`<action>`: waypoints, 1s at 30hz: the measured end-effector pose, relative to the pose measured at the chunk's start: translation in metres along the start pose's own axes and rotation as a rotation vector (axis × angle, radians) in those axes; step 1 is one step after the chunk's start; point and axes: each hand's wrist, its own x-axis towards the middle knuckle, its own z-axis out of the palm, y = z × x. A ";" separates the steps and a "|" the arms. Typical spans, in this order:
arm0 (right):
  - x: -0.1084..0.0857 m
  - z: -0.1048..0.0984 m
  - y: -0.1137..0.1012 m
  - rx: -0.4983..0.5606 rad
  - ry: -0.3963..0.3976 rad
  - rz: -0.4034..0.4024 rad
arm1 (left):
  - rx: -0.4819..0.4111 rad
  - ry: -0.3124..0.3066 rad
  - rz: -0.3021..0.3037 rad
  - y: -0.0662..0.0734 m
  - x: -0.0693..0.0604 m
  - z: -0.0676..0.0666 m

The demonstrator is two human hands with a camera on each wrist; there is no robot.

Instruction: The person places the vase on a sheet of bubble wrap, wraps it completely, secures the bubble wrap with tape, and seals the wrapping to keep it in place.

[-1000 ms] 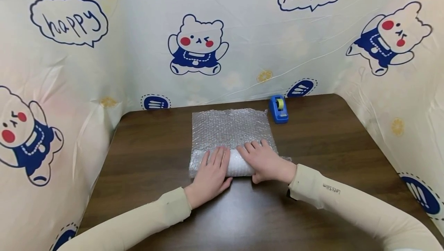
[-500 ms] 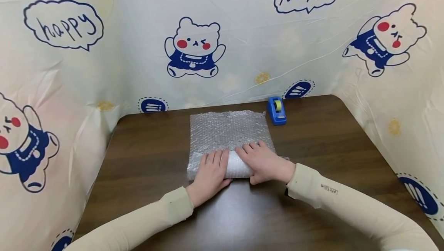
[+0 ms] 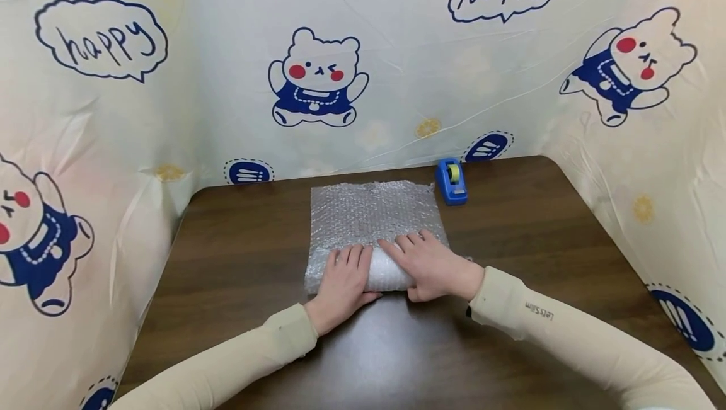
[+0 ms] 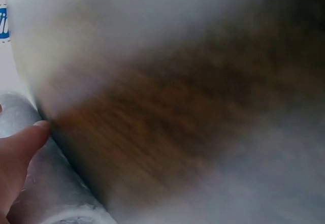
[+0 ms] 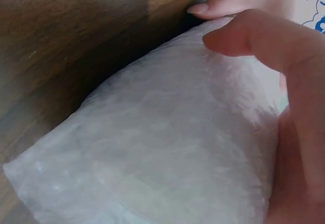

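Note:
A sheet of bubble wrap lies on the table, its near end wound into a thick whitish roll. My left hand grips the roll's left part, fingers over the top and thumb along the near side. On the right part, my right hand holds the roll the same way. The right wrist view shows the roll's end close up, with a bent thumb pressed to it. A thumb also lies against the roll in the left wrist view. Whatever is inside the roll is hidden.
A blue tape dispenser with yellowish tape stands beyond the sheet's far right corner. The dark wooden table has rounded far corners. Printed cloth hangs around its back and sides.
The right hand's fingers have shifted slightly on the roll. The head view has tilted a little. The roll and the sheet stay almost where they were.

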 end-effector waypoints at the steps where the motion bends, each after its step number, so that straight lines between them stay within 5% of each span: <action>1: 0.000 0.000 0.001 0.003 0.003 -0.004 | -0.004 0.002 -0.001 0.000 0.000 0.001; 6: -0.004 0.003 0.000 -0.070 0.068 -0.020 | -0.026 -0.006 -0.007 -0.003 0.003 0.002; 14: -0.019 0.016 -0.030 -0.406 0.285 0.043 | -0.077 -0.006 -0.016 -0.006 0.006 0.004; 25: -0.020 0.039 -0.039 -0.417 0.208 0.186 | -0.154 -0.033 0.002 -0.011 0.010 0.004; 30: -0.019 0.045 -0.034 -0.446 0.293 0.179 | -0.183 -0.011 0.048 -0.013 0.011 0.004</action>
